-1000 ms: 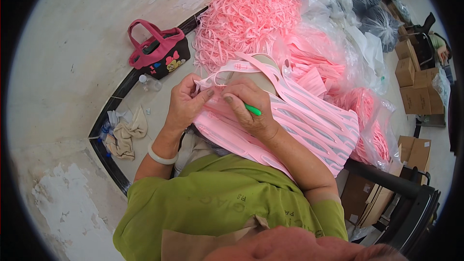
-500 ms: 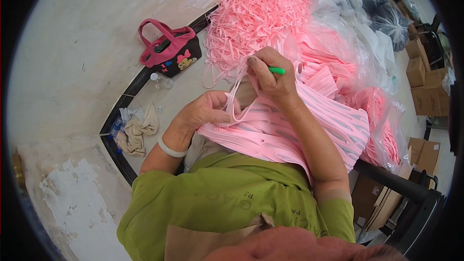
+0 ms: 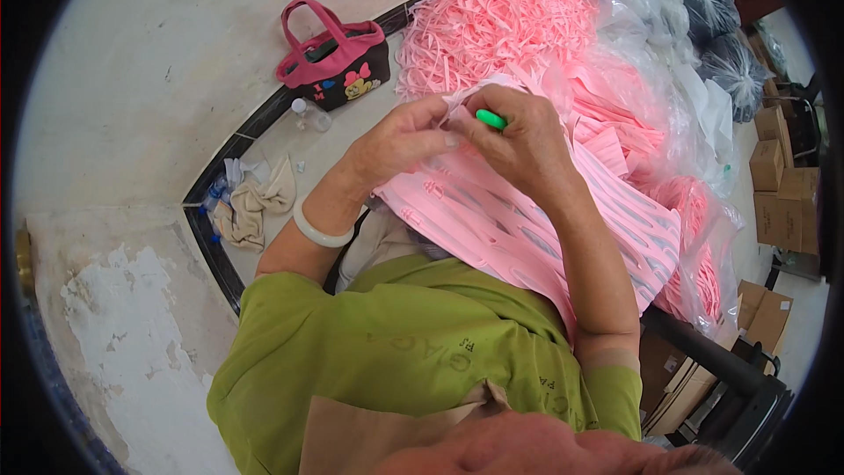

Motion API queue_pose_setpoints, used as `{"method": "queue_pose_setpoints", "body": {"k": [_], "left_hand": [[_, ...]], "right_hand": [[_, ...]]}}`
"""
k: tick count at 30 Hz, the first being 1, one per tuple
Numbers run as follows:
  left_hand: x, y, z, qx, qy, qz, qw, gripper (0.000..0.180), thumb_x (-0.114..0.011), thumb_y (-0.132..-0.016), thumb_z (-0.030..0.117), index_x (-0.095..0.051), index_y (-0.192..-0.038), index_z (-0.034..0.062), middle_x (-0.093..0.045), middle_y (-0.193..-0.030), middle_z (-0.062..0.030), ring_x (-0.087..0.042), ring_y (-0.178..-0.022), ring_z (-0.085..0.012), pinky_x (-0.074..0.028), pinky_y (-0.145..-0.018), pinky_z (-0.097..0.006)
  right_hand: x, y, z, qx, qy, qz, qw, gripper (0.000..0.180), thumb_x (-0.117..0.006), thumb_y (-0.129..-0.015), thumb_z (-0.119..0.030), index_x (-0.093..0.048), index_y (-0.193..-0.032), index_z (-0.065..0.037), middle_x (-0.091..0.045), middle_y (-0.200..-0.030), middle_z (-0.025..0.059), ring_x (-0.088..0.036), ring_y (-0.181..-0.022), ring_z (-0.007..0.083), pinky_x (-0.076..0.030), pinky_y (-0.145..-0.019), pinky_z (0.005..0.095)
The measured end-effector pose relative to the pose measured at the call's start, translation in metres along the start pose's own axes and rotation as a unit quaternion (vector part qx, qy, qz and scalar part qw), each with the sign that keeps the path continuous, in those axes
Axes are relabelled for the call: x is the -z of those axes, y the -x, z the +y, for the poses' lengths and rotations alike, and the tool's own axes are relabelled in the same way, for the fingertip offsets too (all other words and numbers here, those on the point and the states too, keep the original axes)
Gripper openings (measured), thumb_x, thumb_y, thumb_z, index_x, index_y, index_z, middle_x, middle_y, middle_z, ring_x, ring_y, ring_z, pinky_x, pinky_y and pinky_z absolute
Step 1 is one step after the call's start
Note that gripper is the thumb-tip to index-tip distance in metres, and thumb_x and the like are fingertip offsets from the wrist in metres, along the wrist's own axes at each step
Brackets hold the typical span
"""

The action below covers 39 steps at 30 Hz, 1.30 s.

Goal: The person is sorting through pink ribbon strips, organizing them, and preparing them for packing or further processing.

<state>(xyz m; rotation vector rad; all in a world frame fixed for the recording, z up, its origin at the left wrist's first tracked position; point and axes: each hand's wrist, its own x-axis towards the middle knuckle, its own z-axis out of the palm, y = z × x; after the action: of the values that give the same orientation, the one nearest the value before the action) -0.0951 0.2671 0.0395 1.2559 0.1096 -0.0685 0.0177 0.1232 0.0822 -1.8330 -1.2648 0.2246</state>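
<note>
A pink sheet (image 3: 527,237) with rows of long slits, grey showing through them, lies across my lap. My left hand (image 3: 400,141), a pale bangle on its wrist, pinches the sheet's far edge. Right beside it, my right hand (image 3: 523,136) is closed around a small tool with a bright green handle (image 3: 491,119); the tool's working end is hidden by my fingers. The fingertips of both hands nearly meet at the pink edge.
A heap of loose pink strips (image 3: 497,22) lies beyond my hands. More pink pieces in clear plastic (image 3: 703,255) lie to the right. A pink and black handbag (image 3: 338,66), a clear bottle (image 3: 312,114) and a beige cloth (image 3: 255,211) lie left. Cardboard boxes (image 3: 787,211) stand far right.
My hands have come together and the wide loop of pink material between them has closed up. My left hand has moved up and right toward the right hand.
</note>
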Motion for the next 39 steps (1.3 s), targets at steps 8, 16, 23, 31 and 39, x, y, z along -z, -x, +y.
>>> {"method": "queue_pose_setpoints", "body": {"k": [8, 16, 23, 31, 39], "left_hand": [[-0.007, -0.025, 0.013, -0.026, 0.115, 0.052, 0.992, 0.022, -0.051, -0.088, 0.018, -0.061, -0.098, 0.0000, -0.058, -0.079, 0.0009, -0.052, -0.070, -0.0050, -0.044, -0.063, -0.020], [0.045, -0.052, -0.040, -0.006, 0.161, 0.126, 0.979, 0.021, -0.055, -0.086, 0.019, -0.061, -0.092, 0.0001, -0.059, -0.078, -0.0028, -0.056, -0.065, -0.0084, -0.048, -0.061, -0.021], [0.036, -0.058, -0.060, 0.033, 0.130, 0.118, 0.984, 0.024, -0.052, -0.086, 0.019, -0.060, -0.095, -0.0025, -0.059, -0.087, -0.0072, -0.058, -0.073, -0.0138, -0.049, -0.065, -0.026], [0.043, -0.034, -0.055, 0.094, 0.207, 0.084, 0.970, 0.025, -0.056, -0.086, 0.019, -0.058, -0.099, -0.0011, -0.062, -0.091, -0.0079, -0.061, -0.079, -0.0124, -0.051, -0.070, -0.026], [0.037, -0.012, -0.056, 0.048, 0.226, 0.103, 0.967, 0.027, -0.057, -0.084, 0.015, -0.055, -0.105, -0.0014, -0.061, -0.096, -0.0085, -0.060, -0.085, -0.0133, -0.049, -0.076, -0.027]], "right_hand": [[-0.003, 0.003, 0.005, 0.172, 0.124, 0.054, 0.976, 0.011, -0.063, -0.070, -0.003, -0.056, -0.078, -0.004, -0.052, -0.062, 0.0089, -0.055, -0.055, 0.0260, -0.043, -0.048, 0.0335], [0.049, 0.062, -0.016, 0.127, 0.030, 0.156, 0.979, 0.009, -0.064, -0.069, 0.001, -0.056, -0.070, -0.003, -0.048, -0.057, 0.0055, -0.046, -0.048, 0.0157, -0.034, -0.043, 0.0258], [0.140, 0.115, 0.002, 0.103, -0.263, 0.390, 0.877, 0.006, -0.048, -0.084, -0.003, -0.051, -0.080, 0.000, -0.039, -0.060, -0.0012, -0.027, -0.048, 0.0033, -0.019, -0.041, 0.0187], [0.079, 0.008, 0.069, -0.147, -0.193, 0.270, 0.932, 0.018, -0.053, -0.086, -0.017, -0.061, -0.085, -0.001, -0.048, -0.064, -0.0032, -0.037, -0.054, 0.0015, -0.027, -0.048, 0.0165], [0.054, 0.012, 0.024, -0.124, -0.157, 0.191, 0.961, 0.037, -0.044, -0.091, -0.030, -0.062, -0.085, 0.002, -0.054, -0.070, 0.0048, -0.049, -0.061, 0.0106, -0.038, -0.055, 0.0213]]}}
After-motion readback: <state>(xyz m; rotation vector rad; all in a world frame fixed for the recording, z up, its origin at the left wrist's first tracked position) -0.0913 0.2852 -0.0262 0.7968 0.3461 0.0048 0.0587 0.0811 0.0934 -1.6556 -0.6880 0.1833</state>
